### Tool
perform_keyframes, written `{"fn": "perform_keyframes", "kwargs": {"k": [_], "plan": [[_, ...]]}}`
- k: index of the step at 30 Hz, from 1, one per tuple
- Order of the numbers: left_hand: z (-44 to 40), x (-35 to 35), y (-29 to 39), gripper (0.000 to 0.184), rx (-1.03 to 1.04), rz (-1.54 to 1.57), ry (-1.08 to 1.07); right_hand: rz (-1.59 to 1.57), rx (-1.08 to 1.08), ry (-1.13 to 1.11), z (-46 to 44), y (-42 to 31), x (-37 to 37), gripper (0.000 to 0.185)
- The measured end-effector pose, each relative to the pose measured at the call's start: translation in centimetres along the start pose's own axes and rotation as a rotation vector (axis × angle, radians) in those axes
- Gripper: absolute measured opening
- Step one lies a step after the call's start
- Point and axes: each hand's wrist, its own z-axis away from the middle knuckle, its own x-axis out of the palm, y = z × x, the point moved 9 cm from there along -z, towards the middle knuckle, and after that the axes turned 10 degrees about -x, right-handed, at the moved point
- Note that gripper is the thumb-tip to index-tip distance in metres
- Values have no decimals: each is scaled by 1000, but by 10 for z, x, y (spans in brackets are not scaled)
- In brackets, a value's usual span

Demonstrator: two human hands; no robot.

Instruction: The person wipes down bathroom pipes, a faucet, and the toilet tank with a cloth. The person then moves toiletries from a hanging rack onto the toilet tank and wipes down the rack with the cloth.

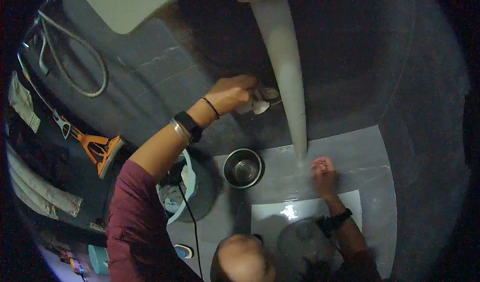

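My left hand (236, 94) curls by a white piece (261, 107) left of the pipe (285, 54); right hand (324, 171), half-curled, right of it, can't tell either's hold!

The left arm (157, 157) slants up from the lower left, its forearm bare below a pushed-up sleeve (131, 202), reaching well forward. The left wrist (201, 114) is nearly straight, and the left hand (235, 91) points rightward, knuckles up, its fingers bunched and dim at the tips. The right arm (350, 234) comes from the lower right, lower and nearer the body. Its right hand (324, 169) points forward, fingers curled in toward the palm.
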Motion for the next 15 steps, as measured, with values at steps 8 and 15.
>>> {"fn": "perform_keyframes", "kwargs": {"k": [8,15], "plan": [[-16,11,16,20,-69,-234,21,53,-121,127,-4,12,-18,11],[-3,32,47,26,252,-174,386,68,-145,137,5,5,0,30]]}}
